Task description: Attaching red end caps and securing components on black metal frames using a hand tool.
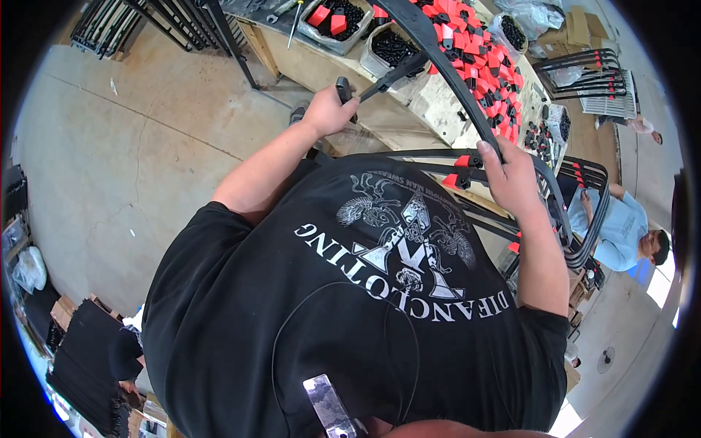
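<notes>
My right hand (512,177) is closed around a long curved black metal bar (456,69), which arches up past the top of the view. My left hand (330,111) is closed on a dark object (344,90) that sticks up out of the fist; its kind is mostly hidden. A short black arm (398,73) runs from near that fist to the curved bar. I cannot tell whether the left hand also touches this arm. Below my right hand, black frames with red blocks (458,179) stand against the workbench.
The wooden workbench (380,120) carries a heap of red and black plastic parts (478,66) and bags of black fittings (394,50). A screwdriver (296,23) lies near its edge. At right, a person in light blue (621,226) stands by bent black frames (584,175). Black racks (109,29) stand upper left.
</notes>
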Action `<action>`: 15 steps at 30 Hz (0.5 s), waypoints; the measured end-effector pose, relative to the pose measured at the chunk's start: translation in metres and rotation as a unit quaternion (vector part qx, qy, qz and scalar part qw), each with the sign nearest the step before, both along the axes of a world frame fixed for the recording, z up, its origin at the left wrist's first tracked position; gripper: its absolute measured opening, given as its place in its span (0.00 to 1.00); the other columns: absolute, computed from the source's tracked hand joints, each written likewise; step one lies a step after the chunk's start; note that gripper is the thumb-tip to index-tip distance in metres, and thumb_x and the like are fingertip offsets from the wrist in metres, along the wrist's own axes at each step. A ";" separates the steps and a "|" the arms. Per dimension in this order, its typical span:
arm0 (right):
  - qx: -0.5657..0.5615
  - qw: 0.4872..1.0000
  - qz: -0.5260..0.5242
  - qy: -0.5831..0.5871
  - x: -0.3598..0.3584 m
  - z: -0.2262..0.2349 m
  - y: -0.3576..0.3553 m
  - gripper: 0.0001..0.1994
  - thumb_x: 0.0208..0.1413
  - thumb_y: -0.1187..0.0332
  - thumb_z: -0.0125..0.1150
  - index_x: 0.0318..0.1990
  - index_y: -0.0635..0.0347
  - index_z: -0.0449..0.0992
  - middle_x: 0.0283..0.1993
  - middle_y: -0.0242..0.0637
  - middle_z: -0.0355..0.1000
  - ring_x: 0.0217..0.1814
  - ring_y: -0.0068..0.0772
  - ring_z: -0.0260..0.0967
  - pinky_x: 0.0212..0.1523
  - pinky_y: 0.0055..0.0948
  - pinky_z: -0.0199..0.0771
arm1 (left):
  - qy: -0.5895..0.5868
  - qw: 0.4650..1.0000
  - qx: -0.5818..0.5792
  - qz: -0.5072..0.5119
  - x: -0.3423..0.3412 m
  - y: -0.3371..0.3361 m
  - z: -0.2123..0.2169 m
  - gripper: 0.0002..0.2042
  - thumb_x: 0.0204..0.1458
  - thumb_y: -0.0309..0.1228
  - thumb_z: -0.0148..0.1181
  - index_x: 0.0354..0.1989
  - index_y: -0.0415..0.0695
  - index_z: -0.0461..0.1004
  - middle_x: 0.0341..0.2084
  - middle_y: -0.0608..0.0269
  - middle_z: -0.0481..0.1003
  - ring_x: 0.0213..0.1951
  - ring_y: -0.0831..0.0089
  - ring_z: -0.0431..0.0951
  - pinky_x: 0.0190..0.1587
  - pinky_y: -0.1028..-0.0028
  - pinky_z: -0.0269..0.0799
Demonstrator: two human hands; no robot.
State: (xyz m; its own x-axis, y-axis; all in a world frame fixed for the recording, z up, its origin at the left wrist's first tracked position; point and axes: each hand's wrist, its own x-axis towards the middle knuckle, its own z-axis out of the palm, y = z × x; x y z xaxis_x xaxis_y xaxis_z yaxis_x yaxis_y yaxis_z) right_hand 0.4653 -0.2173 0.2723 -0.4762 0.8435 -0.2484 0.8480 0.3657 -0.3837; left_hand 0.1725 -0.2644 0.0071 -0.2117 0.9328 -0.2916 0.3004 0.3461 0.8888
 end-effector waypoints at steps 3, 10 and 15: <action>-0.003 0.999 -0.022 0.041 0.018 -0.019 -0.011 0.20 0.67 0.55 0.58 0.31 0.66 0.71 0.22 0.48 0.67 0.24 0.50 0.64 0.30 0.42 0.66 | -0.025 0.999 0.037 -0.030 0.008 0.000 0.016 0.26 0.56 0.39 0.63 0.63 0.44 0.72 0.36 0.45 0.80 0.42 0.53 0.81 0.49 0.61 0.75; -0.039 0.989 -0.108 0.090 0.054 -0.049 -0.049 0.19 0.68 0.53 0.57 0.35 0.63 0.74 0.24 0.41 0.67 0.26 0.36 0.63 0.33 0.35 0.68 | -0.039 0.994 0.052 -0.092 0.031 -0.008 0.026 0.31 0.57 0.37 0.62 0.70 0.51 0.63 0.32 0.51 0.79 0.38 0.53 0.80 0.46 0.60 0.75; -0.047 0.967 -0.216 0.128 0.076 -0.082 -0.081 0.18 0.68 0.54 0.57 0.37 0.64 0.75 0.23 0.37 0.65 0.26 0.29 0.61 0.31 0.33 0.66 | 0.017 0.993 0.066 -0.098 0.036 -0.008 0.017 0.29 0.56 0.38 0.62 0.68 0.49 0.67 0.34 0.46 0.79 0.40 0.46 0.80 0.46 0.57 0.74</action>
State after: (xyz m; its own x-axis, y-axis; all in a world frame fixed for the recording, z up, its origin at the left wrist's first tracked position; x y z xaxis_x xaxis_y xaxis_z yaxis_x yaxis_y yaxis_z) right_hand 0.5414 -0.2979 0.1905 -0.1407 0.9570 -0.2536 0.7870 -0.0473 -0.6152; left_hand 0.2083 -0.2727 0.0243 -0.0298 0.9865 -0.1607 0.3818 0.1598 0.9103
